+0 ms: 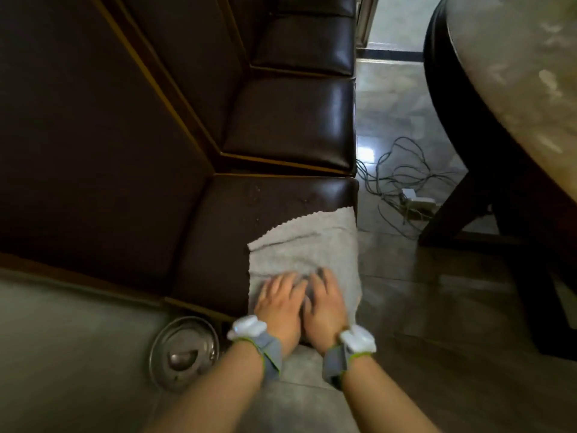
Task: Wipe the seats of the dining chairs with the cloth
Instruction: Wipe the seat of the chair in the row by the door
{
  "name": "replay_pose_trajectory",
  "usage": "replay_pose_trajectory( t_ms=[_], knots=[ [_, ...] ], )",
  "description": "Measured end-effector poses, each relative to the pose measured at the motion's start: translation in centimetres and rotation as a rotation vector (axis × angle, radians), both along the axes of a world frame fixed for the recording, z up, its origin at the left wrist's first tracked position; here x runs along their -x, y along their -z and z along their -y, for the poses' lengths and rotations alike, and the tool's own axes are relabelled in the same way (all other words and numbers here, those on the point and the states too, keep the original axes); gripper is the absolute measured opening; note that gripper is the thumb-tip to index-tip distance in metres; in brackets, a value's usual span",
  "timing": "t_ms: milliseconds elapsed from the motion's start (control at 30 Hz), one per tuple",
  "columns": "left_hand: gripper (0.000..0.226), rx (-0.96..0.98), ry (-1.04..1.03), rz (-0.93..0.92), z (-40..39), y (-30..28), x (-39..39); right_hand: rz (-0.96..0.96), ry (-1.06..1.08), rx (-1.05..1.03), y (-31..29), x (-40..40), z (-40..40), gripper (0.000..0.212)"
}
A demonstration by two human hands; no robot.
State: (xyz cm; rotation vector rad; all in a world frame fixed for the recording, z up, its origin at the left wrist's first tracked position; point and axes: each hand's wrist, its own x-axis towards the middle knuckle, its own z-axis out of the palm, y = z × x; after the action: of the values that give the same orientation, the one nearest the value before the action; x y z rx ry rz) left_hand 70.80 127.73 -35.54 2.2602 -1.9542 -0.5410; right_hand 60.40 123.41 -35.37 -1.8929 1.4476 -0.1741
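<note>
We press both hands flat, side by side, on one grey cloth [307,251] at the lower centre of the frame: our left hand [279,300] and right hand [324,303] lie with fingers straight, gripping nothing. The cloth covers the right front part of the nearest seat [243,220] and hangs over its edge. We count four dark padded seats in a row running toward the top of the frame. One round metal lid [184,353] lies at lower left, one tabletop [515,67] fills the upper right, and tangled cables [402,173] lie on the floor.
</note>
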Motion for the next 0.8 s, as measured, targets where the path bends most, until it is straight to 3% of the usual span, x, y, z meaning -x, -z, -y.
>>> replay_pose_trajectory(
  t_ms=[100, 267, 367, 533, 667, 800],
  knots=[
    [0.062, -0.028, 0.067, 0.083, -0.1, 5.0, -0.1, -0.070, -0.110, 0.179, 5.5, 0.1, 0.1, 0.073],
    [0.069, 0.189, 0.096, 0.198, 6.1, 7.5, -3.3, -0.175, -0.150, 0.501, 7.3, -1.9, 6.7, 0.069],
    [0.066, 0.159, 0.118, 0.163, 13.1, 6.8, -5.4, -0.229, -0.215, 0.463, 6.9, -3.8, 13.8, 0.073],
    [0.061, 0.133, 0.083, 0.204, 24.0, 7.1, -8.4, -0.335, -0.231, 0.449, 7.5, -7.3, 25.0, 0.050],
    [0.060, 0.051, 0.093, 0.155, 28.4, 7.0, -9.4, -0.591, -0.407, 0.442, 7.3, -9.1, 28.6, 0.049],
    [0.064, -0.069, 0.087, 0.242, 29.9, 7.0, -9.7, -0.695, -0.454, 0.477, 6.9, -9.3, 29.5, 0.044]
  ],
)
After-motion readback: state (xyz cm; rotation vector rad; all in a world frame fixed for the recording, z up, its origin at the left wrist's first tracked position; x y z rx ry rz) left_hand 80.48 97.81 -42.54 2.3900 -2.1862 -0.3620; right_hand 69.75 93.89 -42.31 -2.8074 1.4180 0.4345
